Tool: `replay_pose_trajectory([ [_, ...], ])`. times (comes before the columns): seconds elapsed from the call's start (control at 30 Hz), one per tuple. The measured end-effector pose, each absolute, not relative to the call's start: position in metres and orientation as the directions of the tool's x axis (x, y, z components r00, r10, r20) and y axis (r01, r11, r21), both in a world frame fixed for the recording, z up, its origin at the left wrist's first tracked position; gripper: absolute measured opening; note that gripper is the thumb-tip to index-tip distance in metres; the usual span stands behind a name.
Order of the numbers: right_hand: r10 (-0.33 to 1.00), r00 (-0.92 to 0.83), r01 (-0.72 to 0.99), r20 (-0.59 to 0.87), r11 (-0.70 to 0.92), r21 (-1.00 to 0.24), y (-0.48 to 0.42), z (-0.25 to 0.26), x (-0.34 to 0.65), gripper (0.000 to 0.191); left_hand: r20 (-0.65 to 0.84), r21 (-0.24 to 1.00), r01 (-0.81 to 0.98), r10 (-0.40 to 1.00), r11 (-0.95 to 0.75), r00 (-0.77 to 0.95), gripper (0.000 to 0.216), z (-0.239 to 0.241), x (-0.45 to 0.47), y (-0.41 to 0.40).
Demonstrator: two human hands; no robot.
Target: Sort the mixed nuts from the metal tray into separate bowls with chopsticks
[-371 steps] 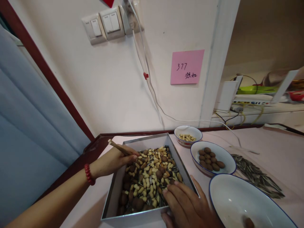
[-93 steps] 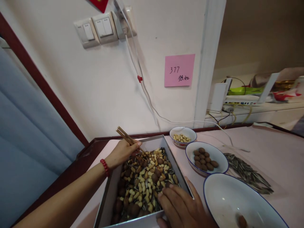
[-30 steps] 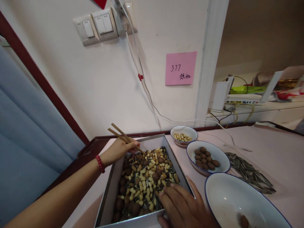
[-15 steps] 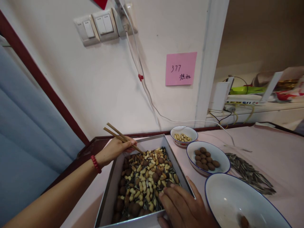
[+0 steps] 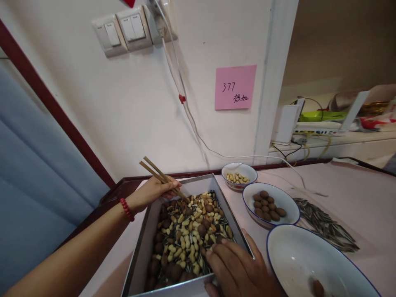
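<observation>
My left hand (image 5: 159, 188), with a red bead bracelet on its wrist, is closed around a pair of wooden chopsticks (image 5: 154, 170). Their tips reach down among the nuts at the far side of a grey box (image 5: 138, 247). Inside the box lie mixed peanuts in shells (image 5: 187, 241), round brown nuts (image 5: 176, 272) and striped sunflower seeds. My right hand (image 5: 239, 268) grips the near right corner of the box, fingers over the rim and thumb outside.
Right of the box stand a small bowl (image 5: 236, 168) of pale peanuts, a medium bowl (image 5: 289, 202) of brown nuts and a large bowl (image 5: 297, 251) with one brown nut. A pile of sunflower seeds (image 5: 324, 225) lies beyond. A white cable (image 5: 247, 157) crosses the table's back.
My left hand and the chopsticks have shifted slightly to the right. My right hand stays on the box corner, and the view has moved a little.
</observation>
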State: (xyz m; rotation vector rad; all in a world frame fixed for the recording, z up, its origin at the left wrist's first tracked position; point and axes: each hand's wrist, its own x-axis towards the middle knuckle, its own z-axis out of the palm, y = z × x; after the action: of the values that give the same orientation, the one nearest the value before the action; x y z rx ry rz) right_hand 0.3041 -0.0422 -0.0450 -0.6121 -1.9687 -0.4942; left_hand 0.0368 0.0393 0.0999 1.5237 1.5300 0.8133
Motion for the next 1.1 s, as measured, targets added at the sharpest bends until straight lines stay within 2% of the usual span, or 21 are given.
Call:
replay_pose_trajectory([
  [0.47, 0.208, -0.373, 0.598, 0.904, 0.799, 0.063, -0.041, -0.045, 0.302, 0.025, -0.174, 0.874, 0.476, 0.976, 0.094, 0.127, 0.056, 0.094, 0.043, 0.048],
  [0.63, 0.22, -0.36, 0.596, 0.907, 0.802, 0.042, -0.042, -0.043, 0.302, 0.027, -0.163, 0.905, 0.408, 0.985, 0.124, 0.062, 0.056, 0.086, 0.042, 0.05],
  [0.77, 0.225, -0.344, 0.59, 0.912, 0.807, 0.024, -0.043, -0.04, 0.301, 0.029, -0.165, 0.934, 0.317, 0.986, 0.166, -0.031, 0.049, 0.08, 0.039, 0.05],
  [1.0, 0.229, -0.335, 0.588, 0.914, 0.809, 0.013, -0.043, -0.041, 0.3, 0.027, -0.181, 0.967, 0.164, 0.978, 0.196, -0.101, 0.026, 0.088, 0.036, 0.042],
  [1.1, 0.224, -0.331, 0.587, 0.916, 0.809, 0.014, -0.043, -0.041, 0.3, 0.027, -0.175, 0.971, 0.141, 0.978, 0.191, -0.117, 0.023, 0.092, 0.034, 0.038],
])
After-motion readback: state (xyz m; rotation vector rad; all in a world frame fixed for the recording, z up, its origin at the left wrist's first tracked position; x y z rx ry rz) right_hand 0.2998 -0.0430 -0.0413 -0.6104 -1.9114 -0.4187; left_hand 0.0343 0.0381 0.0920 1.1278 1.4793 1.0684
